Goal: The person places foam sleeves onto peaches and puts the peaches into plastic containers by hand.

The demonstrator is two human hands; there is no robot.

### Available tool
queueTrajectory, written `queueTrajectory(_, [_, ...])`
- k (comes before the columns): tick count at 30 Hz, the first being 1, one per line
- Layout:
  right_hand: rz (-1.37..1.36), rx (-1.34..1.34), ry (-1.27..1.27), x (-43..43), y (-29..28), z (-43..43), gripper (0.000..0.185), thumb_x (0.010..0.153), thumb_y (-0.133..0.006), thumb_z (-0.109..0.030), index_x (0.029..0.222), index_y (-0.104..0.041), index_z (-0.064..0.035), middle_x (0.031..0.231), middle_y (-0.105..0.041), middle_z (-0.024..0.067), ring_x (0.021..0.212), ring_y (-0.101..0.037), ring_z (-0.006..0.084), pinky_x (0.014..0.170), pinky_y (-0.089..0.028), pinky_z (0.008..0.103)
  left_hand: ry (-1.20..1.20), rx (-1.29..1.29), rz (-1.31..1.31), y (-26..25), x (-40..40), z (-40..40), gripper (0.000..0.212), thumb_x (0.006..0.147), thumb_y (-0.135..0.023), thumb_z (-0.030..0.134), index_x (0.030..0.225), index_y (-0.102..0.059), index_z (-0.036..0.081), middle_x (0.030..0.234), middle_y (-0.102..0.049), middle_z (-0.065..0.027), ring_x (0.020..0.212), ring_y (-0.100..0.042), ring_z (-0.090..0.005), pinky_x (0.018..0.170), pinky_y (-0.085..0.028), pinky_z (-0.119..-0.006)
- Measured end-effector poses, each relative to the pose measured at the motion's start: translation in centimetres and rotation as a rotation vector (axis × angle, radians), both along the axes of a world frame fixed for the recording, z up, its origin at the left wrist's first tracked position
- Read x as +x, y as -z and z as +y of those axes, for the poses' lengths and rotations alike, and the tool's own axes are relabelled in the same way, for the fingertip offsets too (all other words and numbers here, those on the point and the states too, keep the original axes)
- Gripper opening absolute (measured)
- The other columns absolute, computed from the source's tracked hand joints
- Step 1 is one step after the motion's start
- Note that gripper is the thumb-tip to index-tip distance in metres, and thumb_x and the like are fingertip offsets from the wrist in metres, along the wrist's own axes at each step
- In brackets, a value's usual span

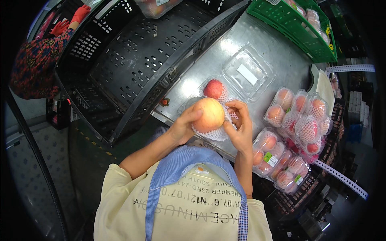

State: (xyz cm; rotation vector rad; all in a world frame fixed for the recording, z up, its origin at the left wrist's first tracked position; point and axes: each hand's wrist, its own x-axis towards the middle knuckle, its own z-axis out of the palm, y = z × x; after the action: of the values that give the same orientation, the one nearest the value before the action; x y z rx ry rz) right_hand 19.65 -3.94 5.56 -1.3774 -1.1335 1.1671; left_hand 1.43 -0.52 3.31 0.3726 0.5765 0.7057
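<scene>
My left hand (183,124) grips a large yellow-red apple (208,115) by its left side. White foam netting (214,134) lies around the apple's underside, and my right hand (240,125) pinches it at the right with curled fingers. Just beyond the apple, a redder fruit (213,89), partly sleeved in foam net, sits in a clear plastic clamshell. The clamshell's lid (263,79) is folded back flat on the metal table (208,57) and bears a white label (247,74). The clamshell's near part is hidden by the apple and hands.
A big black crate (126,60) borders the table on the left, with a packed clamshell (156,7) inside. Filled fruit packs (297,111) are piled at right. A green crate (289,28) stands at the far right. Another person's red-gloved hand (80,13) shows at upper left.
</scene>
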Motion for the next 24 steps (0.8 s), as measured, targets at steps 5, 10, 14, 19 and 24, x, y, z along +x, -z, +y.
queueTrajectory(5, [-0.09, 0.053, -0.064, -0.4, -0.8, 0.0, 0.04, 0.071, -0.064, -0.002, 0.11, -0.057, -0.0061, 0.112, -0.05, 0.0058, 0.096, -0.051, 0.0142, 0.068, -0.044, 0.0229, -0.033, -0.31, -0.102, -1.1, 0.1, 0.7, 0.063, 0.089, -0.05, 0.05, 0.131, -0.043, 0.003, 0.126, -0.052, -0.0151, 0.114, -0.054, -0.0276, 0.098, -0.043, -0.042])
queueTrajectory(10, [-0.275, -0.018, -0.047, -1.3, -1.3, 0.3, 0.042, 0.069, -0.073, -0.011, 0.108, -0.057, -0.0047, 0.107, -0.053, 0.0056, 0.092, -0.052, 0.0145, 0.064, -0.043, 0.0237, -0.003, -0.44, -0.132, -0.7, 0.0, 0.7, 0.061, 0.09, -0.048, 0.052, 0.131, -0.044, 0.007, 0.125, -0.053, -0.0144, 0.113, -0.054, -0.0284, 0.093, -0.047, -0.047])
queueTrajectory(14, [-0.442, 0.021, -0.036, -1.6, -0.5, 0.6, 0.043, 0.07, -0.073, -0.014, 0.108, -0.056, -0.0035, 0.104, -0.053, 0.0064, 0.09, -0.053, 0.0148, 0.064, -0.043, 0.0244, -0.003, -0.431, -0.095, -0.5, 0.2, 0.6, 0.059, 0.089, -0.05, 0.051, 0.131, -0.045, 0.009, 0.124, -0.053, -0.0137, 0.113, -0.054, -0.0277, 0.091, -0.048, -0.047])
queueTrajectory(19, [-0.076, -0.08, 0.001, -0.4, -0.3, 0.0, 0.038, 0.072, -0.069, -0.007, 0.108, -0.056, -0.0025, 0.102, -0.053, 0.0065, 0.091, -0.053, 0.0135, 0.071, -0.047, 0.0255, -0.014, -0.375, -0.089, -0.2, 0.1, 0.6, 0.059, 0.088, -0.053, 0.049, 0.131, -0.044, 0.009, 0.125, -0.053, -0.0129, 0.114, -0.054, -0.0272, 0.093, -0.046, -0.047])
queueTrajectory(24, [-0.14, -0.1, 0.121, -0.2, -0.5, -0.3, 0.029, 0.076, -0.067, 0.001, 0.104, -0.059, 0.0, 0.092, -0.056, 0.0047, 0.081, -0.056, 0.0103, 0.065, -0.05, 0.0228, -0.054, -0.104, -0.042, 0.6, -0.6, 0.6, 0.064, 0.084, -0.062, 0.034, 0.136, -0.038, 0.006, 0.126, -0.052, -0.0126, 0.115, -0.053, -0.0259, 0.096, -0.045, -0.04])
